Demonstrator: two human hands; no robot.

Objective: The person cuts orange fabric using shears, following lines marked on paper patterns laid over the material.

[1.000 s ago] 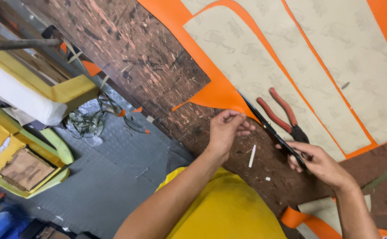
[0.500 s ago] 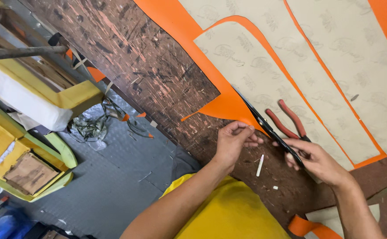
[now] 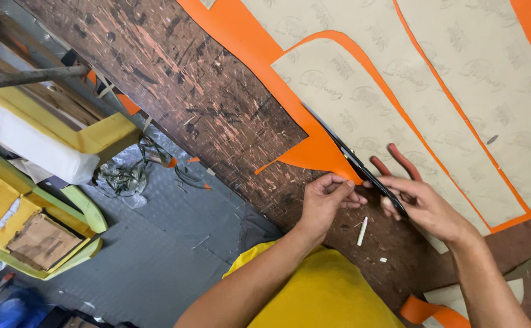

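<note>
My right hand [image 3: 426, 203] grips a pair of large scissors [image 3: 362, 167] with red handles, the dark blades lying along the edge of a beige paper pattern [image 3: 362, 103]. That pattern rests on orange sheet material [image 3: 314, 149] spread over a scarred brown worktable [image 3: 198, 91]. My left hand [image 3: 326, 197] pinches the orange sheet's near edge, right beside the blades. A small white chalk stick [image 3: 362, 231] lies on the table between my two wrists.
More beige pattern pieces [image 3: 490, 79] cover the orange sheet at the right. Orange offcuts [image 3: 426, 310] lie at the table's near edge. On the grey floor to the left are yellow foam blocks [image 3: 65, 140], a cardboard piece [image 3: 44, 241] and tangled scraps [image 3: 125, 173].
Both hands and the scissors have shifted left along the pattern's edge. The view has moved closer to the table.
</note>
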